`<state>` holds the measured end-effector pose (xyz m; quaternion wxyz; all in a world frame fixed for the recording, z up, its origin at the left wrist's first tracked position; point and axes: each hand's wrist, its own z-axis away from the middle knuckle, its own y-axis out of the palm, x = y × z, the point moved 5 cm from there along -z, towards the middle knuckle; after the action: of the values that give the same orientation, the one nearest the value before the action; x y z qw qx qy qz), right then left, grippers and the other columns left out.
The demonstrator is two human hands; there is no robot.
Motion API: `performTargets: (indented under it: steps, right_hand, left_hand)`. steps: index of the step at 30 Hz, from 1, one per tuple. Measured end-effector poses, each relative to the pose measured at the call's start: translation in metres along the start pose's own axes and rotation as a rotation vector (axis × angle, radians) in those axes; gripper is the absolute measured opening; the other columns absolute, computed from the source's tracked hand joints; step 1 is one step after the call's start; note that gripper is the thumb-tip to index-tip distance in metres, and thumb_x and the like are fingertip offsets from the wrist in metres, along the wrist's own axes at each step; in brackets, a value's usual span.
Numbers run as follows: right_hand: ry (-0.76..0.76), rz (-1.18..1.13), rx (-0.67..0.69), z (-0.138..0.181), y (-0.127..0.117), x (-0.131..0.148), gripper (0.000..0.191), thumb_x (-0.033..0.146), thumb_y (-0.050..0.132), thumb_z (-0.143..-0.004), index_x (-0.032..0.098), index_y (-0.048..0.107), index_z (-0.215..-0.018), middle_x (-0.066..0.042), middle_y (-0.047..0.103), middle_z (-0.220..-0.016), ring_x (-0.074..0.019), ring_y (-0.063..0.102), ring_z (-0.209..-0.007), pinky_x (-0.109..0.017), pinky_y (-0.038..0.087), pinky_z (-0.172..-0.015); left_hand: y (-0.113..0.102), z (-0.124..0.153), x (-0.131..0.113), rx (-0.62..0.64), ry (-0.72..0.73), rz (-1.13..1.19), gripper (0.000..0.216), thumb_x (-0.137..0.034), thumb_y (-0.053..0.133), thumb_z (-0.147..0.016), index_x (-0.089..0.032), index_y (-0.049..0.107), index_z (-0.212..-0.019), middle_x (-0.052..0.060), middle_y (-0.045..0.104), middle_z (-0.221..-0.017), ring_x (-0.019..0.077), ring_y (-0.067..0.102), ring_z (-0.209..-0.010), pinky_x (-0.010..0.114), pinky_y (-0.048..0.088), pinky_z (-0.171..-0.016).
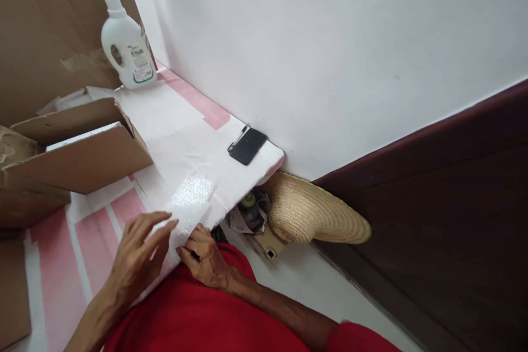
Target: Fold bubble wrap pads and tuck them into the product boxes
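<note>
A piece of clear bubble wrap (192, 193) lies at the near edge of the table, light glinting off its bubbles. My right hand (206, 258) pinches its near right corner, fingers curled in. Over its left side hovers my left hand (142, 250), fingers spread and apart, the fingertips close to the wrap; whether they touch it I cannot tell. Farther along the table, near the wall, rests a black phone (248, 146), flat, with a thin wire-like piece beside it.
An open cardboard box (86, 162) with something white inside stands at left. Behind it is a white jug-shaped bottle (136, 58) against large cardboard. A straw hat (313, 212) and a bag (249, 220) sit below the table's right edge. The white wall (330, 55) borders the table.
</note>
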<state>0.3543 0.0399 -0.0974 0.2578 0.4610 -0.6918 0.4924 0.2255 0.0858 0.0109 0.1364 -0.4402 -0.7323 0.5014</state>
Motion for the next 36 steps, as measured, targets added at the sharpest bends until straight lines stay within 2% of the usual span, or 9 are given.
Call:
performTargets:
  steps: [3,6,10,16,21,28,31,34,36]
  right_hand:
    - [-0.032,-0.022,0.006,-0.001,-0.001,0.002,0.033,0.021,0.052,-0.097,0.021,0.052,-0.064,-0.003,0.061,-0.075,-0.0185,0.055,-0.079,-0.036,0.047,-0.079]
    - [-0.026,-0.016,-0.009,-0.002,0.000,0.001,0.033,0.021,0.053,-0.096,0.022,0.050,-0.063,-0.002,0.057,-0.071,-0.0189,0.055,-0.080,-0.035,0.047,-0.079]
    - [-0.059,-0.054,-0.008,-0.001,-0.007,0.005,0.029,0.022,0.056,-0.096,0.021,0.056,-0.068,-0.003,0.060,-0.075,-0.0193,0.058,-0.083,-0.036,0.050,-0.083]
    - [-0.133,0.068,-0.076,-0.007,-0.052,0.022,0.015,0.018,0.056,-0.097,0.019,0.069,-0.090,-0.008,0.071,-0.089,-0.0216,0.063,-0.089,-0.038,0.054,-0.083]
    - [-0.173,0.299,-0.002,-0.018,-0.055,0.011,0.025,0.019,0.059,-0.094,0.016,0.067,-0.118,-0.014,0.071,-0.119,-0.0280,0.060,-0.116,-0.047,0.051,-0.101]
    - [-0.181,0.264,0.169,-0.016,-0.049,-0.013,0.049,0.006,0.056,-0.082,0.019,0.062,-0.129,-0.010,0.067,-0.133,-0.0266,0.054,-0.129,-0.048,0.043,-0.111]
    - [-0.174,0.169,0.153,-0.016,-0.051,-0.010,0.032,0.016,0.066,-0.082,0.020,0.067,-0.114,-0.008,0.071,-0.121,-0.0281,0.056,-0.124,-0.049,0.042,-0.109]
    - [-0.022,0.118,0.027,-0.020,-0.050,-0.014,0.004,0.023,0.065,-0.091,0.022,0.067,-0.094,-0.006,0.071,-0.096,-0.0259,0.061,-0.107,-0.043,0.048,-0.097]
    - [0.113,0.088,-0.097,-0.022,-0.049,-0.021,0.008,0.022,0.058,-0.095,0.021,0.064,-0.101,-0.005,0.068,-0.088,-0.0233,0.062,-0.095,-0.038,0.051,-0.088]
  left_hand:
    - [0.013,0.036,-0.008,0.163,0.069,-0.040,0.055,-0.001,0.047,-0.086,-0.022,0.056,-0.137,0.011,0.066,-0.133,0.0233,0.058,-0.127,0.041,0.044,-0.105]
    - [0.025,0.053,-0.005,0.184,0.096,-0.148,0.055,-0.005,0.046,-0.088,-0.021,0.054,-0.140,0.010,0.067,-0.134,0.0224,0.059,-0.128,0.040,0.041,-0.108]
    - [0.036,0.058,0.002,0.164,0.131,-0.209,0.043,-0.009,0.048,-0.094,-0.020,0.058,-0.134,0.007,0.073,-0.124,0.0207,0.064,-0.119,0.039,0.037,-0.110]
    - [0.039,0.063,0.003,0.147,0.154,-0.189,0.034,-0.013,0.044,-0.098,-0.017,0.063,-0.127,0.010,0.072,-0.120,0.0230,0.065,-0.113,0.040,0.040,-0.103]
    - [0.036,0.060,0.001,0.118,0.141,-0.183,0.033,-0.012,0.042,-0.098,-0.017,0.064,-0.122,0.011,0.072,-0.115,0.0220,0.064,-0.106,0.036,0.044,-0.093]
    - [0.015,0.018,-0.011,0.079,0.110,-0.072,0.036,-0.003,0.045,-0.093,-0.019,0.061,-0.121,0.004,0.071,-0.096,0.0165,0.060,-0.086,0.032,0.043,-0.086]
    - [0.014,-0.018,-0.010,0.082,0.131,-0.049,0.037,-0.003,0.046,-0.093,-0.020,0.060,-0.123,0.003,0.071,-0.097,0.0169,0.061,-0.087,0.033,0.043,-0.084]
    - [0.029,-0.050,0.002,0.085,0.120,-0.024,0.030,-0.009,0.047,-0.097,-0.021,0.062,-0.119,0.003,0.072,-0.094,0.0175,0.062,-0.085,0.034,0.044,-0.081]
    - [0.043,-0.067,0.017,0.072,0.065,0.006,0.027,-0.014,0.047,-0.099,-0.021,0.063,-0.119,0.003,0.071,-0.092,0.0174,0.063,-0.083,0.033,0.045,-0.078]
